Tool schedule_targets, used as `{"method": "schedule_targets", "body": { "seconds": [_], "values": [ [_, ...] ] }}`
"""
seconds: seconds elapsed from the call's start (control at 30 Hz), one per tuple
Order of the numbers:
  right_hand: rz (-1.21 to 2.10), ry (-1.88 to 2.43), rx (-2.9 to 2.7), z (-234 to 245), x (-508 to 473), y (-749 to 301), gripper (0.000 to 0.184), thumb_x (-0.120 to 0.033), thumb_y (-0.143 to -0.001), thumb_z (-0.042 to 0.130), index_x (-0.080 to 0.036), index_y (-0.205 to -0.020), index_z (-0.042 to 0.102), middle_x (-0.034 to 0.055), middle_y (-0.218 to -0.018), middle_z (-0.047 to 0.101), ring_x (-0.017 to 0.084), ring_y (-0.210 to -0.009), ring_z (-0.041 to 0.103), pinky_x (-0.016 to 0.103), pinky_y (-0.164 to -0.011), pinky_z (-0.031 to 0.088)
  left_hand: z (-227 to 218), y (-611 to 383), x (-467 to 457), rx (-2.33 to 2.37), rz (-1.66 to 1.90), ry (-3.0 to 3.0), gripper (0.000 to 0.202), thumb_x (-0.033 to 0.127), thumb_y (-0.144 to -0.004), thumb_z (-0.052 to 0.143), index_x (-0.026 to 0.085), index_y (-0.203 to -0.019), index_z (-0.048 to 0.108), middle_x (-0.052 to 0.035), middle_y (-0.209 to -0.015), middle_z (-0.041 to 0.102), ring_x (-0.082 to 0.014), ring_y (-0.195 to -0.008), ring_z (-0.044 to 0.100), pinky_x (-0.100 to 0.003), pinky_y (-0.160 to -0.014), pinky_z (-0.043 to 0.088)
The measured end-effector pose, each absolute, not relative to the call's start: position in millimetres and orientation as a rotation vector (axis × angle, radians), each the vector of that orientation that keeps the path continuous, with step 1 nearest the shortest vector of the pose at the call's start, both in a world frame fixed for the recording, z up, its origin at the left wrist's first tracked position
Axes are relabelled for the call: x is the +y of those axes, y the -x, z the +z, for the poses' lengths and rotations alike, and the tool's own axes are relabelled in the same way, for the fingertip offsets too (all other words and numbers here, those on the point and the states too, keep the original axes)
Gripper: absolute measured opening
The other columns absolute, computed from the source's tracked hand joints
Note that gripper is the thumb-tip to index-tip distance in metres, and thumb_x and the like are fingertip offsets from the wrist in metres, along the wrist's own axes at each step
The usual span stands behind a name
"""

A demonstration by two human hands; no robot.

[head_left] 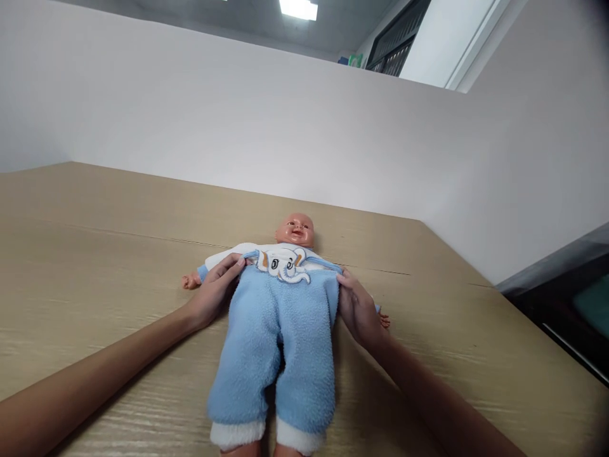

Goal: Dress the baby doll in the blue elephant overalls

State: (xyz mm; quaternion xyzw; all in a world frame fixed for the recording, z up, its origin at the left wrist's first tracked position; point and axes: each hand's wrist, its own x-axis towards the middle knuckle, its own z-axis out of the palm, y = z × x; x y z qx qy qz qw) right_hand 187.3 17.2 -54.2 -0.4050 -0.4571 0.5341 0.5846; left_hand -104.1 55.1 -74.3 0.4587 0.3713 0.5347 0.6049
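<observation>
A baby doll (295, 231) lies on its back on the wooden table, head away from me. It wears a white long-sleeved top (228, 254) with blue cuffs. Over that are fluffy blue overalls (280, 324) with white leg cuffs and an elephant on the bib. My left hand (223, 279) pinches the upper left edge of the overalls beside the bib. On the other side, my right hand (356, 301) grips the upper right edge, thumb on top. The fabric is stretched between both hands. The doll's feet are cut off by the bottom of the picture.
The table (118, 254) ends at a pale wall or partition (238, 120) behind the doll. To the right, past the table's edge, stands a dark object (566, 304) with a shiny border. A ceiling light (299, 9) shows above the partition.
</observation>
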Motion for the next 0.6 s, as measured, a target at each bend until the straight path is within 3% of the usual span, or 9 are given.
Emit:
{"method": "schedule_targets", "body": {
  "seconds": [0.1, 0.17, 0.3, 0.4, 0.47, 0.53, 0.6],
  "values": [
    [1.309, 1.032, -1.156, -40, 22, -194, 0.017, -0.042, -0.087, 0.068, -0.027, -0.089, 0.059, -0.003, -0.076, 0.06, 0.022, -0.076, 0.058, 0.034, -0.077, 0.051, -73, 105, 53, 0.93, 1.273, -1.257, 0.041, 0.061, -0.091, 0.08, 0.022, -0.1, 0.07, -0.001, -0.097, 0.066, -0.0185, -0.091, 0.056, -0.025, -0.078, 0.044],
    [1.274, 1.114, -1.287, -27, 30, -192, 0.02, -0.046, -0.091, 0.065, -0.027, -0.089, 0.057, -0.003, -0.075, 0.055, 0.02, -0.072, 0.053, 0.031, -0.072, 0.047, -70, 105, 51, 0.979, 1.318, -1.362, 0.041, 0.061, -0.093, 0.077, 0.022, -0.102, 0.069, -0.0019, -0.099, 0.066, -0.0204, -0.097, 0.056, -0.027, -0.085, 0.045],
    [0.794, 1.156, -1.694, 5, 61, -166, 0.035, -0.051, -0.106, 0.049, -0.025, -0.085, 0.059, 0.0011, -0.087, 0.064, 0.021, -0.087, 0.059, 0.033, -0.085, 0.047, -66, 103, 50, 0.992, 1.401, -1.467, 0.037, 0.057, -0.095, 0.076, 0.022, -0.101, 0.068, -0.0008, -0.094, 0.062, -0.0195, -0.092, 0.055, -0.028, -0.084, 0.044],
    [0.498, 1.092, -1.951, 24, 98, -132, 0.035, -0.047, -0.11, 0.046, -0.022, -0.091, 0.063, 0.0042, -0.095, 0.071, 0.022, -0.096, 0.064, 0.035, -0.092, 0.048, -68, 103, 50, 0.989, 1.422, -1.515, 0.03, 0.051, -0.099, 0.073, 0.022, -0.103, 0.067, 0.0005, -0.09, 0.06, -0.0173, -0.086, 0.053, -0.027, -0.08, 0.043],
    [0.485, 1.061, -2.199, 30, 125, -106, 0.024, -0.041, -0.108, 0.056, -0.021, -0.099, 0.067, 0.0044, -0.098, 0.075, 0.021, -0.092, 0.066, 0.035, -0.09, 0.049, -71, 105, 49, 1.0, 1.435, -1.542, 0.027, 0.048, -0.101, 0.072, 0.022, -0.105, 0.067, 0.0007, -0.092, 0.06, -0.0167, -0.086, 0.055, -0.026, -0.081, 0.044],
    [0.511, 0.95, -2.552, 29, 149, -81, 0.011, -0.028, -0.104, 0.064, -0.02, -0.106, 0.072, 0.0072, -0.113, 0.077, 0.022, -0.104, 0.067, 0.036, -0.094, 0.05, -75, 106, 48, 0.999, 1.448, -1.548, 0.024, 0.046, -0.103, 0.07, 0.023, -0.108, 0.066, 0.0001, -0.096, 0.062, -0.0171, -0.091, 0.058, -0.026, -0.084, 0.045],
    [0.532, 0.832, -2.846, 24, 168, -60, 0.019, -0.013, -0.094, 0.073, -0.021, -0.11, 0.076, 0.0075, -0.118, 0.077, 0.024, -0.108, 0.068, 0.035, -0.091, 0.05, -78, 106, 47, 0.991, 1.466, -1.546, 0.021, 0.044, -0.105, 0.068, 0.024, -0.11, 0.064, -0.0006, -0.1, 0.063, -0.0179, -0.096, 0.059, -0.027, -0.088, 0.045]
  ]
}}
